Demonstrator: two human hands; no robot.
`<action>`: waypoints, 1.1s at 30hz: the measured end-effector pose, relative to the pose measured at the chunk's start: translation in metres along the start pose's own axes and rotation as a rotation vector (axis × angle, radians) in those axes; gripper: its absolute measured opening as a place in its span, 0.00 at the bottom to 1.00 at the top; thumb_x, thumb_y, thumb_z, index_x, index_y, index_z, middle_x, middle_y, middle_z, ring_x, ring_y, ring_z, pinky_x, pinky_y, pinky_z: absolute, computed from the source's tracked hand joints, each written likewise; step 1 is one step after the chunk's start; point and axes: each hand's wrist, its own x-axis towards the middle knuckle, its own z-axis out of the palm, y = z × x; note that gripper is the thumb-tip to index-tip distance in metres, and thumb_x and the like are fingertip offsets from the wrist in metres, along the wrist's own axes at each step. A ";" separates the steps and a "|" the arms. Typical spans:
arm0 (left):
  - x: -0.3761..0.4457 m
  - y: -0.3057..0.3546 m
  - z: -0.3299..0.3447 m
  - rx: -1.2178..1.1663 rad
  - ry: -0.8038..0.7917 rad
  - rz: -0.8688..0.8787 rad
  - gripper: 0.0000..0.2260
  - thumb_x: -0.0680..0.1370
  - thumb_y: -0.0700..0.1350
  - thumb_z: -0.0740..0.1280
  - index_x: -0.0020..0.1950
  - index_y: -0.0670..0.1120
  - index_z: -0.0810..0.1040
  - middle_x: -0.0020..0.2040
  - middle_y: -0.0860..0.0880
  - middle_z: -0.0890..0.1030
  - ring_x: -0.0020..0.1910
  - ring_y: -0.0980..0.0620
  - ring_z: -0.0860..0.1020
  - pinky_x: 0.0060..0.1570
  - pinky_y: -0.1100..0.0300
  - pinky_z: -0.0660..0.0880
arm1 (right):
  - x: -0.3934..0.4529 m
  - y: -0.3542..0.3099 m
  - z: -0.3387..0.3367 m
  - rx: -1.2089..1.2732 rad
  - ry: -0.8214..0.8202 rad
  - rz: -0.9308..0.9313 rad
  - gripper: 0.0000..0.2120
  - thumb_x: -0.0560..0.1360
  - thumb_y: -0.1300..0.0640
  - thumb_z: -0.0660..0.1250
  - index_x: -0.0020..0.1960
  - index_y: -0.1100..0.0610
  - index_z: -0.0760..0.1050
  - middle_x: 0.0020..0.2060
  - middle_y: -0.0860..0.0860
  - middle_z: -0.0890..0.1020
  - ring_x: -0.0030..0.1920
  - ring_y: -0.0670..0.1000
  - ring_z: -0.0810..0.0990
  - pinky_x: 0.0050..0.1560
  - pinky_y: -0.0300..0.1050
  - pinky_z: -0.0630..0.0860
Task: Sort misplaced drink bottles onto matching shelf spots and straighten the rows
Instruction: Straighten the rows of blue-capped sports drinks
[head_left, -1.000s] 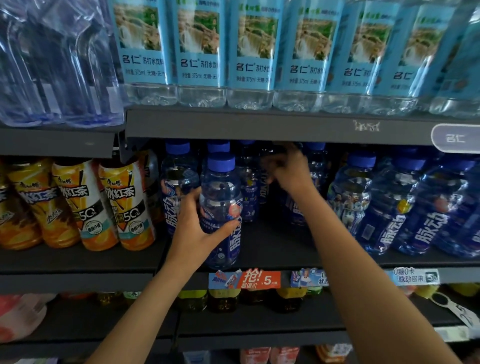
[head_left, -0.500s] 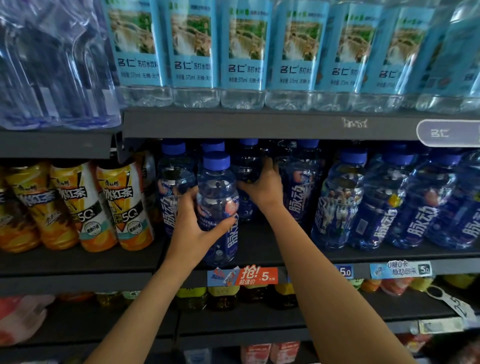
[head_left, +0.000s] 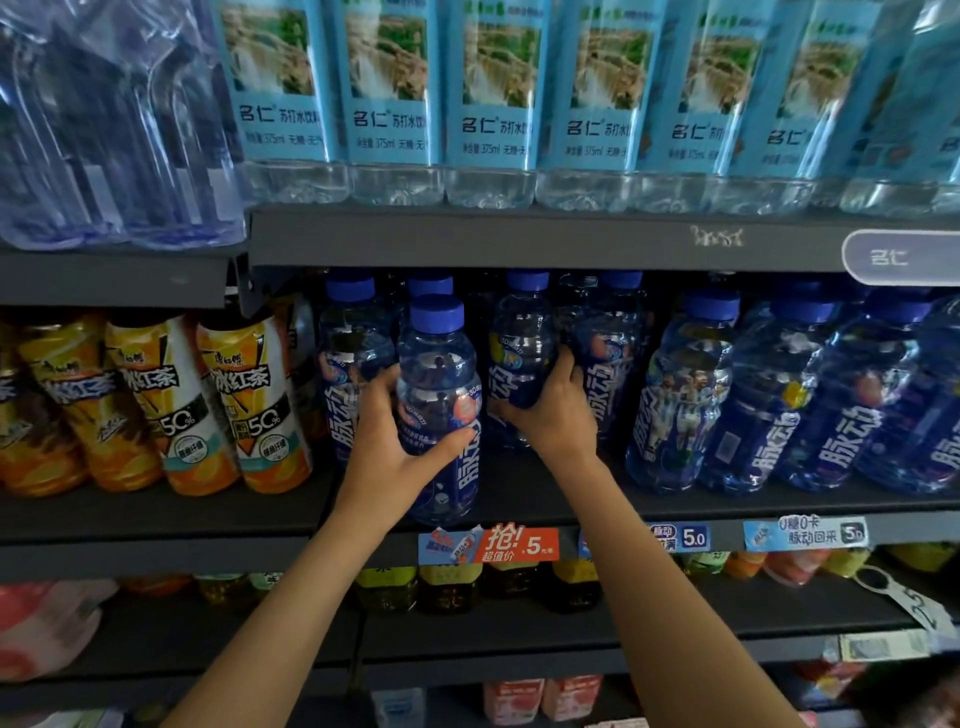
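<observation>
Head view: 脉动 bottles (head_left: 439, 410), 名仁 tag (head_left: 901, 257).

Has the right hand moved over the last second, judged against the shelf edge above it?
Yes. The right hand has come down and forward from just under the upper shelf edge and now grips a blue bottle.

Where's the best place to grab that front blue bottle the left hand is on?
Around its waist below the rounded shoulder, from the front-left, as the left hand grips the front bottle: it stands upright at the shelf edge, with neighbours close behind.
</observation>
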 end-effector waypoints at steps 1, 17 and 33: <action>0.000 0.000 0.000 0.002 0.001 0.001 0.31 0.60 0.64 0.69 0.59 0.63 0.61 0.63 0.49 0.70 0.62 0.56 0.70 0.61 0.61 0.68 | 0.002 0.003 0.000 0.009 0.016 -0.002 0.44 0.67 0.46 0.75 0.72 0.61 0.54 0.65 0.60 0.69 0.59 0.62 0.75 0.50 0.55 0.75; -0.002 0.005 0.001 -0.018 0.001 -0.006 0.34 0.63 0.58 0.75 0.62 0.59 0.61 0.64 0.50 0.69 0.62 0.57 0.70 0.61 0.60 0.68 | 0.037 0.025 -0.024 0.324 -0.288 0.136 0.33 0.72 0.64 0.70 0.71 0.58 0.57 0.57 0.58 0.78 0.30 0.49 0.80 0.32 0.41 0.81; -0.002 0.003 0.001 -0.001 0.017 -0.009 0.30 0.60 0.64 0.69 0.58 0.67 0.61 0.64 0.51 0.70 0.63 0.57 0.70 0.61 0.61 0.67 | 0.026 0.014 0.019 0.535 -0.289 0.128 0.36 0.66 0.53 0.77 0.69 0.55 0.65 0.63 0.53 0.76 0.60 0.53 0.76 0.53 0.46 0.76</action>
